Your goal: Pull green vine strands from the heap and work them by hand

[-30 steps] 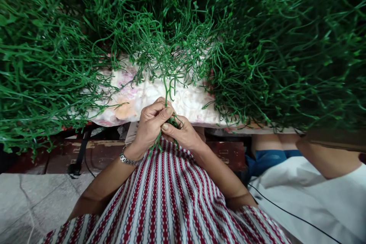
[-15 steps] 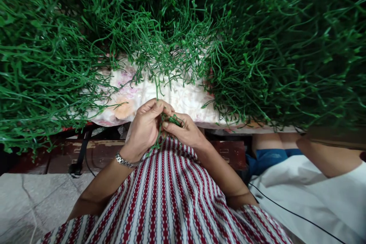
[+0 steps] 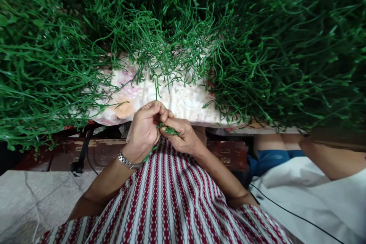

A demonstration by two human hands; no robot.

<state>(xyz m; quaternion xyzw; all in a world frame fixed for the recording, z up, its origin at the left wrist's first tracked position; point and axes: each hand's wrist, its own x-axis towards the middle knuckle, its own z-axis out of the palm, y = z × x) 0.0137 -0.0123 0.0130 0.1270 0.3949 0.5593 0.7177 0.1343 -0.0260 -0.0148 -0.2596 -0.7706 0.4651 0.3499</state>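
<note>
One green stem (image 3: 156, 90) is pinched in your left hand (image 3: 146, 127), pointing toward the piled greenery (image 3: 257, 45); your right hand (image 3: 184, 135), just beside it, grips small green sprigs (image 3: 172, 131) at the floral cloth's (image 3: 184, 103) near edge.

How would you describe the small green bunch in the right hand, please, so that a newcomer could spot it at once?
Start at the red-striped top, then go up to the right hand. The bunch is the clump held there, unlike the greenery heaped on the flowered cloth.
</note>
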